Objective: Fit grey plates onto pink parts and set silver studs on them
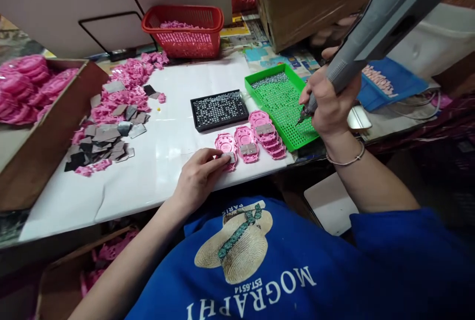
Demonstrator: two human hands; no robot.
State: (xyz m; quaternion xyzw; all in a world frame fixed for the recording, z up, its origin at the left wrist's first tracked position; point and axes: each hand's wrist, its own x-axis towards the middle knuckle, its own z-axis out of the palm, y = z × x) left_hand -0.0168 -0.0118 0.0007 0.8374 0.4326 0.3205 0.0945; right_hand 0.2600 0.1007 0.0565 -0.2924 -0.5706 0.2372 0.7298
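My left hand [200, 174] presses its fingertips and thumb on a small metal plate [232, 158] at the near end of a pink plastic casing [223, 141]. Beside it on the right lies a second pink casing [245, 137] with a metal plate fitted across it. Farther right, several more casings [263, 127] overlap in a leaning stack. My right hand [332, 100] is wrapped round a grey electric screwdriver [356, 53]. Its bit points down over the perforated green tray [290, 143], where small screws sit in rows and heap at the far end.
A black tray [222, 123] of screws lies behind the casings. Loose metal plates [106, 134] and pink parts [129, 75] are piled at left, beside a carton [55, 132]. A red basket [193, 45] and a cardboard box [285, 18] stand behind; a blue tray [408, 77] is at right.
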